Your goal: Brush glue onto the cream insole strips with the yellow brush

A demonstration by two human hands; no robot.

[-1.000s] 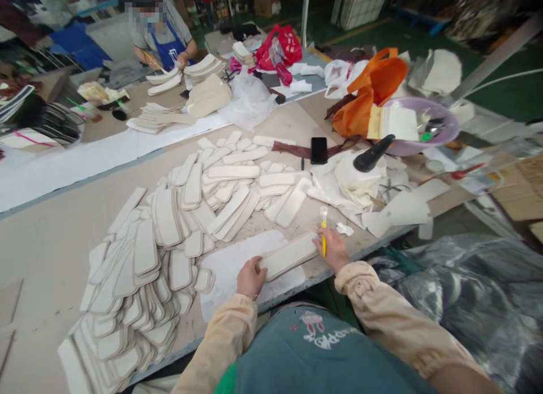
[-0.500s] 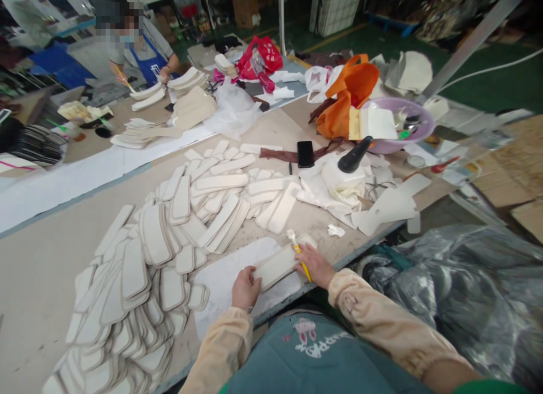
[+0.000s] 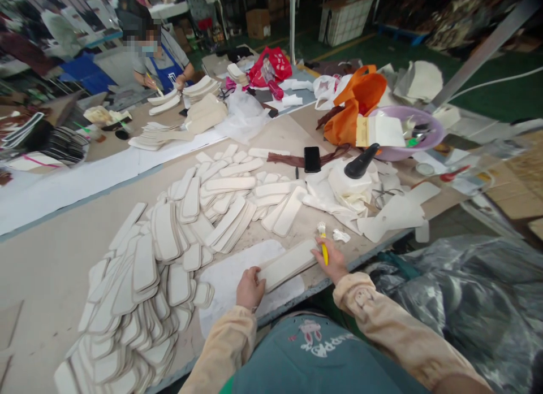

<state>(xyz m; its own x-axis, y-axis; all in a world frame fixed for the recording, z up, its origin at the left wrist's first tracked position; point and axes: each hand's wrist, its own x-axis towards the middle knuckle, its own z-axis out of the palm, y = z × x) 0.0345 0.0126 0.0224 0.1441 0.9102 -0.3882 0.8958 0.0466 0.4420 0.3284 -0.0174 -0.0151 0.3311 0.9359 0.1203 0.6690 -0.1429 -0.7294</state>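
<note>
A long cream padded piece lies on a white sheet at the table's near edge. My left hand is closed on its left end, fingers curled over the edge. My right hand grips a yellow-handled brush at the piece's right end, bristles pointing away from me. A small white scrap lies just beyond the brush.
A big heap of the same cream pieces covers the table to the left. Beyond are a black phone, a white bottle with black nozzle, an orange bag and a purple basin. Another person works at the far table.
The brush swung from lying across the piece's right end to pointing away at its far end. My left hand stayed on the left end. The camera view shifted slightly.
</note>
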